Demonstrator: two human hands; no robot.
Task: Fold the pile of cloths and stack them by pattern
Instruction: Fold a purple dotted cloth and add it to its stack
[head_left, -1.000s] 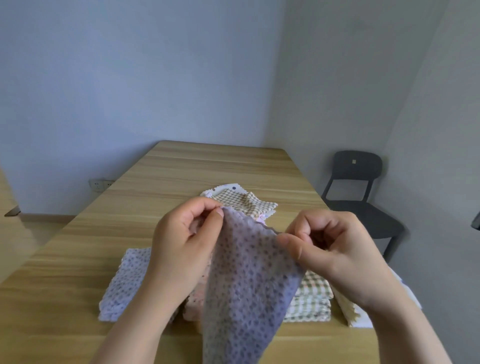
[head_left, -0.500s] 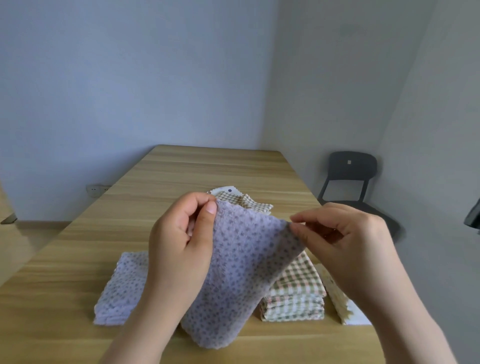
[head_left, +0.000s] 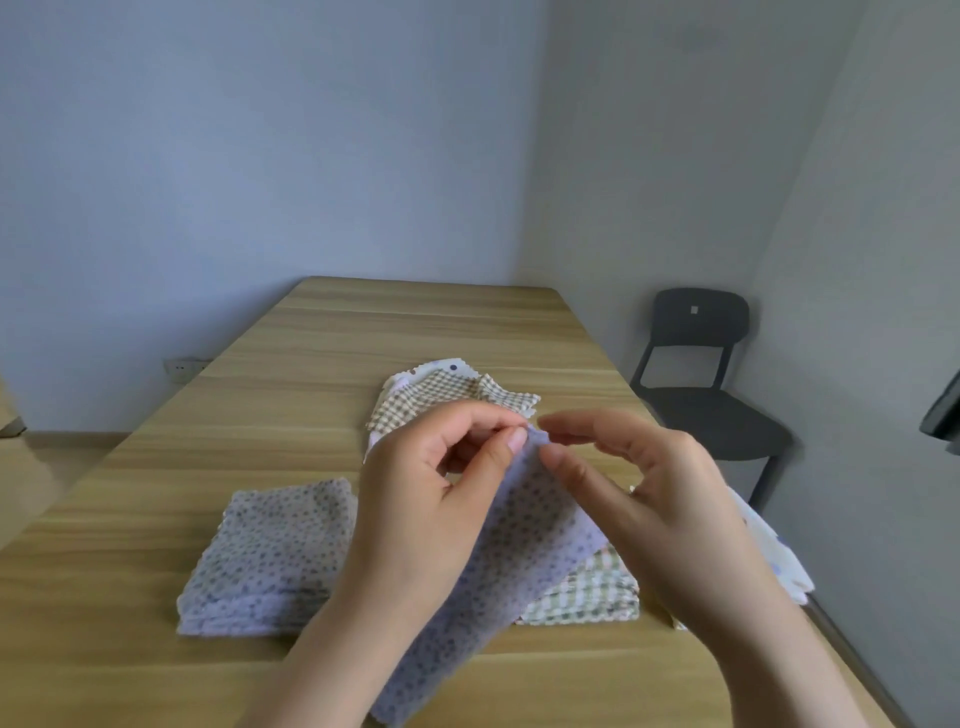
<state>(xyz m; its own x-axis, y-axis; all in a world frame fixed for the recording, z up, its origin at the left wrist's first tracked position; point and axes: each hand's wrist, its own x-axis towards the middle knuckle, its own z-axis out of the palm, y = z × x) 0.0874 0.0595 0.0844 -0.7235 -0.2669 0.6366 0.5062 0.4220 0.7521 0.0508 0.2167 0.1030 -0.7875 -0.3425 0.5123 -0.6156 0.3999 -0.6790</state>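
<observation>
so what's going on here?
A person is folding cloths at a wooden table. The left hand pinches the top corner of a lilac dotted cloth that hangs from it. The right hand is at the same corner, grip unclear. A folded lilac dotted stack lies at left and a folded checked stack at right. Unfolded cloths wait behind.

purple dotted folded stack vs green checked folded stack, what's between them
Head view: the left hand and the loose purple dotted cloth it pinches, between the purple dotted folded stack and the green checked folded stack.
</observation>
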